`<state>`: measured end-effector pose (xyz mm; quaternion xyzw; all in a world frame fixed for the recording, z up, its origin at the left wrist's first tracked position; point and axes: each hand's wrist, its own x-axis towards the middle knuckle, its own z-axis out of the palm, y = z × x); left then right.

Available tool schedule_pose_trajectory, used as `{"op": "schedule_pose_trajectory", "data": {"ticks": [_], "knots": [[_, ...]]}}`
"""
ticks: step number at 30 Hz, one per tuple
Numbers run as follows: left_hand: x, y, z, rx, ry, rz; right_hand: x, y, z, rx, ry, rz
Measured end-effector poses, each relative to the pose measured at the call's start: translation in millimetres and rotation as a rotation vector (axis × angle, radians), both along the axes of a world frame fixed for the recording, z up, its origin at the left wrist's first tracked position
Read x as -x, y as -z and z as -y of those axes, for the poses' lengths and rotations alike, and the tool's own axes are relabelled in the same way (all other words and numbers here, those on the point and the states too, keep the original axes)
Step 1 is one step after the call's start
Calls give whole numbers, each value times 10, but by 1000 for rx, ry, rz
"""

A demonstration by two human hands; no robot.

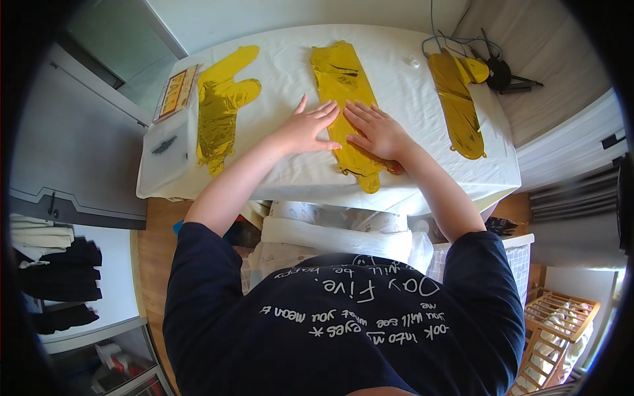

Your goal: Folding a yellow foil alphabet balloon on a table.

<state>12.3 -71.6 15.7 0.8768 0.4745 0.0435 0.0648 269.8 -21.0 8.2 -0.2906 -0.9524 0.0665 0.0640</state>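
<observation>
A flat, shiny gold foil balloon (342, 66) lies lengthwise across the middle of the table, creased near its far end. My left hand (306, 129) rests on its left edge, fingers spread. From the other side, my right hand (378, 131) lies flat on the same balloon, fingertips close to those of the left. Neither hand grips anything. A small red item (395, 169) peeks out by my right wrist; its kind is unclear. Another flat gold foil balloon (218, 115), with rounded lobes, is at the left. A third gold foil balloon (456, 99) lies at the right.
A white cloth covers the table (277, 178). At its left edge are a printed package (176, 92) and a clear plastic bag (165, 148). A black device with cables (502, 72) sits at the far right, and a small clear piece (413, 62) lies nearby.
</observation>
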Motion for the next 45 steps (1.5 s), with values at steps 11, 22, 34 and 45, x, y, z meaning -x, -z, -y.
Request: {"op": "schedule_pose_trajectory", "data": {"ticks": [11,22,34,45], "knots": [[37,17,-19,-8,38,-16,-21,15,-18,9,1,-7],[183,5,-590,262,-289,745,10,-48,14,-3,5,20],[345,150,-880,-123,-183,3,2,-55,4,24,4,52],[313,62,-833,-78,-232,-63,-5,-81,15,34,15,65]]}}
